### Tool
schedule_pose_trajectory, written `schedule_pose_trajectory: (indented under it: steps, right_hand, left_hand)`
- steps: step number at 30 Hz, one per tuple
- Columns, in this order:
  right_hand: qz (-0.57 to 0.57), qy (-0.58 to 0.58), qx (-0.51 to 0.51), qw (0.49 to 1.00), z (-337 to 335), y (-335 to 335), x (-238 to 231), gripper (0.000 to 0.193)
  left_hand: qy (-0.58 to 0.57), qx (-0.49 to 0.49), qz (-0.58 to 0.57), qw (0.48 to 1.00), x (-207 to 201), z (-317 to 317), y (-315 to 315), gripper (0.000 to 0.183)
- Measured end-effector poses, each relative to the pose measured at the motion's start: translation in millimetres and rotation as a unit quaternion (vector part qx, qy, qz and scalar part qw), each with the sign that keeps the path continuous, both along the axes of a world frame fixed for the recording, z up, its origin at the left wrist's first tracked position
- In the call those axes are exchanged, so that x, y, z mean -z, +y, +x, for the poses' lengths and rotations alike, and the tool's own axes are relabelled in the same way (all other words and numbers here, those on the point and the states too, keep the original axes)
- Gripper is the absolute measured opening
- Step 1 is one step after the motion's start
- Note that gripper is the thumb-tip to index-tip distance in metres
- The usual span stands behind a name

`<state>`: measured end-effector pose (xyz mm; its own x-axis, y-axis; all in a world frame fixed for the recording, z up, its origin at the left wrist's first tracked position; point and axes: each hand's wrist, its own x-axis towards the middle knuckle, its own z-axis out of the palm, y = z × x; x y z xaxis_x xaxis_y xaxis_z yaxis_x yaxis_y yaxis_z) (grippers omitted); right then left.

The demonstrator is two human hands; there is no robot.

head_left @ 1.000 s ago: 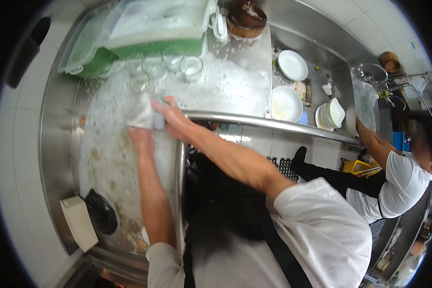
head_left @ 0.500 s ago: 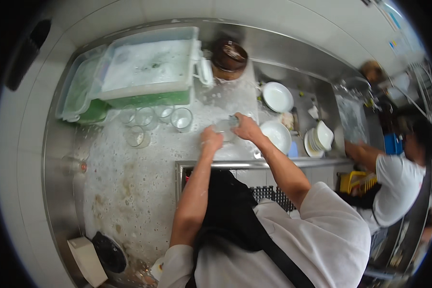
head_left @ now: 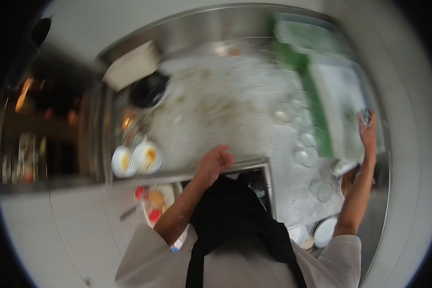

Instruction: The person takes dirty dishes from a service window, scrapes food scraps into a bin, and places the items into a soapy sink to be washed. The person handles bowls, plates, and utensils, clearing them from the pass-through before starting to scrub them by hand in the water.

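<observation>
The right hand (head_left: 368,127) reaches out at full arm's length to the far right, over the green-sided tub (head_left: 318,117) whose top is white with suds, its fingers closed round a small grey item (head_left: 365,115); blur leaves its kind uncertain, though it looks like a scrubber. Whether the hand touches the suds or the tub's far rim cannot be told. The left hand (head_left: 217,161) hangs near the front edge of the steel worktop (head_left: 293,204), part open with the fingers loosely curled, and nothing shows in it. Drinking glasses (head_left: 306,156) stand on the wet metal between the tub and the middle of the worktop, and a separate glass (head_left: 323,190) sits nearer the body, well apart from the left hand. Off to the left are two stained white bowls (head_left: 148,156), side by side. The step in hand seems to be washing, with the scrubber taken to the suds. The next move, as judged from here, calls for a firm hold on that item and, for any slick glass, a careful wrap of the free fingers.
</observation>
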<state>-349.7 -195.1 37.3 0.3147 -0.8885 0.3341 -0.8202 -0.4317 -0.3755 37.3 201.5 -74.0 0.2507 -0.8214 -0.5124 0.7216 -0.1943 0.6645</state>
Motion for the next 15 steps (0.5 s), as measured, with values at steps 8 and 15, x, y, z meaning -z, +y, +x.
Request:
schedule_pose_trajectory:
  steps: [8, 15]
  right_hand:
    - [0.028, 0.074, -0.057, 0.995, 153.0, -38.3, -26.8, 0.054]
    - [0.232, -0.066, -0.508, 0.827, 476.3, 275.6, -17.0, 0.041]
  left_hand:
    - [0.319, -0.574, -0.094, 0.748, -50.3, 66.1, 155.4, 0.07]
    - [0.147, -0.422, 0.02, 0.894, -3.6, 159.3, 180.7, 0.057]
